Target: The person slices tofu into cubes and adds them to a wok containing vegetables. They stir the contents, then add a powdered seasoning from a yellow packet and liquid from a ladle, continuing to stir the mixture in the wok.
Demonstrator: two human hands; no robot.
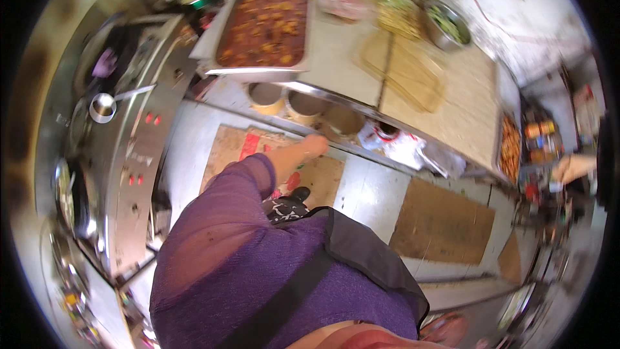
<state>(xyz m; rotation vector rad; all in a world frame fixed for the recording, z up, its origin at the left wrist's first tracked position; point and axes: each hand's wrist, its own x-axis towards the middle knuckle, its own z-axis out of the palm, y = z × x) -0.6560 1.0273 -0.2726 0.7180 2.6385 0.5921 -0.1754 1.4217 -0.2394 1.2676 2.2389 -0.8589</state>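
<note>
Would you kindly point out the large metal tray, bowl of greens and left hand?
Large metal tray point(261, 74): head view, front rim.
Bowl of greens point(438, 37): head view, outer wall.
Left hand point(315, 146): head view, its middle.

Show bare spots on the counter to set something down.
Two patches of counter: between the stew tray and the yellowish see-through plastic, and right of that plastic, toward the brown strips. Crowded along the back: plastic bag, yellow-green vegetables, metal bowl. Below, near the left hand, tubs stand close together.
</note>
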